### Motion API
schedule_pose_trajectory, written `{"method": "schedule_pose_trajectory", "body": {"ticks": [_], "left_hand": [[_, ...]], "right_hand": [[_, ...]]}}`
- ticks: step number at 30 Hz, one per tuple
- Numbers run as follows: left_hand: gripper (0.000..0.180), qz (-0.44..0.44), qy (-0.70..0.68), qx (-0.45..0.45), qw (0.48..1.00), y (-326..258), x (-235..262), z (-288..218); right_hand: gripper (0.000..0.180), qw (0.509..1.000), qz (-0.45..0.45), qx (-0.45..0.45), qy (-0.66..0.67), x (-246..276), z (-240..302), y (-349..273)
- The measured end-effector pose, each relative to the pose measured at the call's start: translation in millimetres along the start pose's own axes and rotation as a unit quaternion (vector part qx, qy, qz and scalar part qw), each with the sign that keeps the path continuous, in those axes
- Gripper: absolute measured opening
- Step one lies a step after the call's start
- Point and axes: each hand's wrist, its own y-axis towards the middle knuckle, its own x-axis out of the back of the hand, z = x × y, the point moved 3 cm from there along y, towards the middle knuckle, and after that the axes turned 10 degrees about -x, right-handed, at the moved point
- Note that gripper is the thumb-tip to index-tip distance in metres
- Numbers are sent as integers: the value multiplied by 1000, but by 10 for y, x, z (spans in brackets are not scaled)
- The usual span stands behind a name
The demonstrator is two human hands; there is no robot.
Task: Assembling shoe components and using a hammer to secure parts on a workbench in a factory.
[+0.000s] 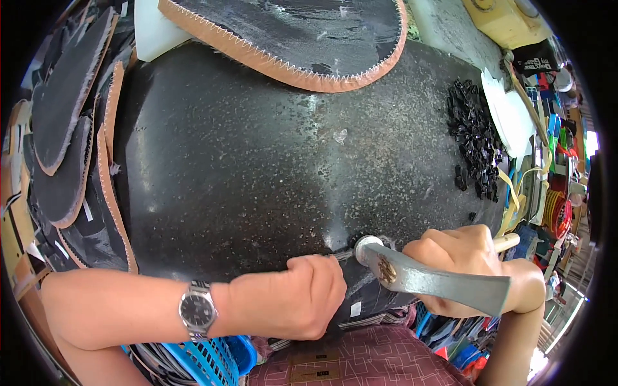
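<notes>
Head view, only one available. Left hand (302,297) is curled into a loose fist, fingers pressed together, knuckles down on a dark flat piece (370,296) that lies at the near edge of the tabletop (257,161); whether the fingertips pinch the piece or only press it flat cannot be told, since they are tucked under. A metal wristwatch (197,310) with a dark dial sits on that wrist.

Right hand (467,257) is closed around the wooden handle (506,242) of a hammer (412,273). The hammer's round face points toward the left hand and rests on or just above the dark piece, just beside the left knuckles; the flat wedge end of the metal head points away, below the right wrist.

Tabletop is a dark speckled stone slab, worn paler in a streak ahead of the hammer.

Far ahead of both hands: a large dark sole-shaped piece (302,32) with a tan zigzag-stitched border, overhanging the far edge of the slab. Well to the outside of the left forearm: a stack of similar dark pieces with tan edges (71,148). Ahead of the right hand and outward: a heap of small black parts (475,138), kind not resolvable. Beneath the left forearm: a blue plastic basket (209,360).
</notes>
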Motion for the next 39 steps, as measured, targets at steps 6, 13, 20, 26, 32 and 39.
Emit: {"method": "schedule_pose_trajectory", "body": {"ticks": [6,13,20,26,32,39], "left_hand": [[15,45,155,-54,985,49,-44,-123],[11,-14,-430,319,844,-173,0,343],[11,30,-586,373,719,-212,-116,462],[21,-31,-102,37,994,-199,45,-34],[25,-10,83,-15,996,-190,-28,-206],[21,-119,-347,266,891,-342,29,4]], "right_hand": [[22,999,4,48,-23,10,66,67],[21,999,14,8,-46,-50,226,70],[20,998,-12,17,-67,-136,196,-10],[21,997,6,45,-55,-31,193,67],[20,996,42,73,-42,-48,214,135],[19,994,27,52,-91,-149,298,99]]}}
